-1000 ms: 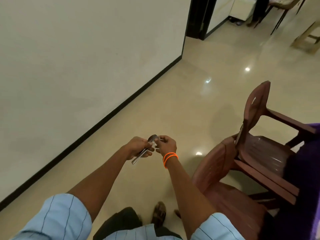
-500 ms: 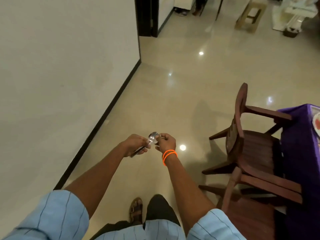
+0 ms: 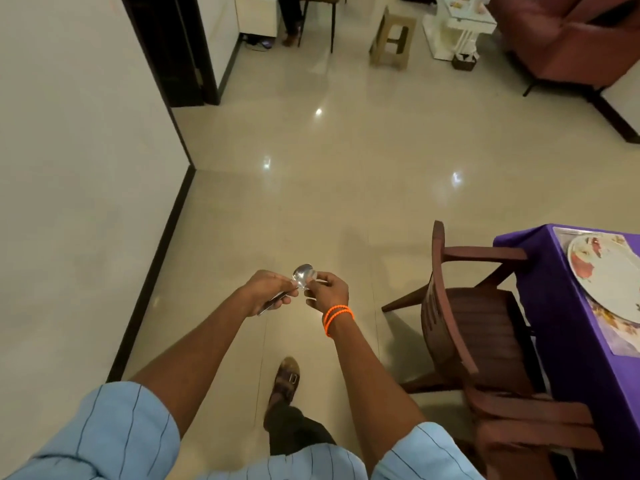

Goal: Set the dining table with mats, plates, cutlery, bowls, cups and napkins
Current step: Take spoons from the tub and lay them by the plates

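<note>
Left hand (image 3: 268, 292) gripped spoon (image 3: 302, 274) by its handle, fingers curled; right hand (image 3: 327, 291) pinched its bowl. Both over floor, well left of counter (image 3: 540, 271) bearing plate (image 3: 609, 275).

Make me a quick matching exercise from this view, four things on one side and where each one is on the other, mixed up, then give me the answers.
Things:
1. spoon
2. plate
3. brown chair
4. sandal

Places:
A. on the mat on the purple-covered table
B. on the floor, on the person's foot
C. held between the left hand and right hand
D. standing beside the table, at its left

Pairs: 1-C, 2-A, 3-D, 4-B
</note>
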